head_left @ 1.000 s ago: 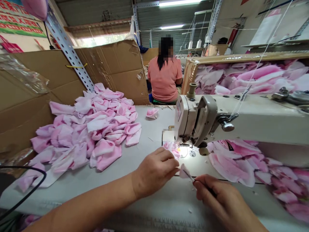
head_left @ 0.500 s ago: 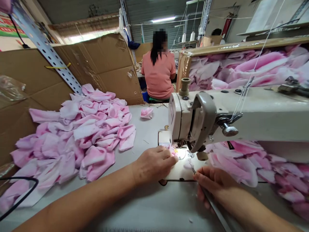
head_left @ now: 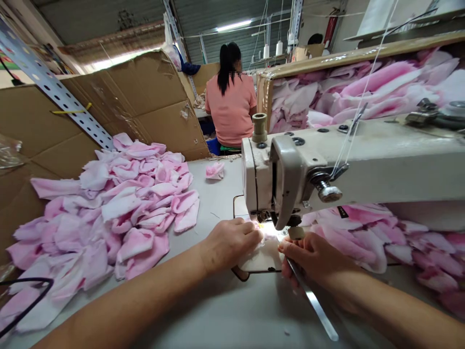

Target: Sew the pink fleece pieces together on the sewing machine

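Note:
In the head view, the sewing machine (head_left: 269,174) has its lit needle area just ahead of my hands. My left hand (head_left: 228,242) is closed, fingertips pressed on a small pink fabric piece (head_left: 257,226) beside the needle; most of this piece is hidden. My right hand (head_left: 312,254) grips metal tweezers (head_left: 312,300), their rounded end pointing toward me. The tweezers' tips reach to the needle area, beside a bit of pale fabric (head_left: 269,231); whether they pinch it I cannot tell.
A heap of pink and white fabric pieces (head_left: 109,208) lies on the left of the table (head_left: 174,300). One small pink piece (head_left: 215,170) sits behind the machine head. More pieces (head_left: 356,232) lie under the machine arm. A cardboard box (head_left: 265,97) holds others. A person (head_left: 230,106) sits ahead.
My right hand and the tweezers have moved forward and left, close to the needle. My left hand stays on the fabric. The whole view has shifted slightly.

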`<state>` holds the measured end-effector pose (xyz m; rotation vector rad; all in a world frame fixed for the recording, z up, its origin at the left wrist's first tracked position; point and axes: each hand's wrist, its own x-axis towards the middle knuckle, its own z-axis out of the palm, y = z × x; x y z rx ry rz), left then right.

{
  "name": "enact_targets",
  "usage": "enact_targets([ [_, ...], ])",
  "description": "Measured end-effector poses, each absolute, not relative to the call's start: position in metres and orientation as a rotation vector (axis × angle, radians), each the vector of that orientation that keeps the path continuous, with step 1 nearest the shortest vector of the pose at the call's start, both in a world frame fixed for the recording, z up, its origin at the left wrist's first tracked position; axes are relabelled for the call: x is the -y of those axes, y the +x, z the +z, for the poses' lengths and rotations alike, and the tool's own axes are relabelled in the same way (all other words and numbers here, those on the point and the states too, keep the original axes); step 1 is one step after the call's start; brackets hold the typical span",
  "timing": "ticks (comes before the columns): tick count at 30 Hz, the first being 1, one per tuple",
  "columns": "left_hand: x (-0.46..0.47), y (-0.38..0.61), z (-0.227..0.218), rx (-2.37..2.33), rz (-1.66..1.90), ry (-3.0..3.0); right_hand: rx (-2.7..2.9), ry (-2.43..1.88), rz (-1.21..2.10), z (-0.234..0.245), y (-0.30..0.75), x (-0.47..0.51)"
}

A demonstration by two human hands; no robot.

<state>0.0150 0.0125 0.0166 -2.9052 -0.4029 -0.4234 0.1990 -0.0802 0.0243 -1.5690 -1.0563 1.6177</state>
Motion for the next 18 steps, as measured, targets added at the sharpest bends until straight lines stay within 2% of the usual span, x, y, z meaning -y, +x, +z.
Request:
enact_targets([
  [3,-0.011,0.014,0.013,0.392,-0.466,-2.905,0.971,-1.559,1.672,0.024,0.197,0.076],
  [18,-0.008,0.011,0.010,0.308,-0.542,-2.914,1.194,-1.611,1.547,0.013,0.175,0.071],
])
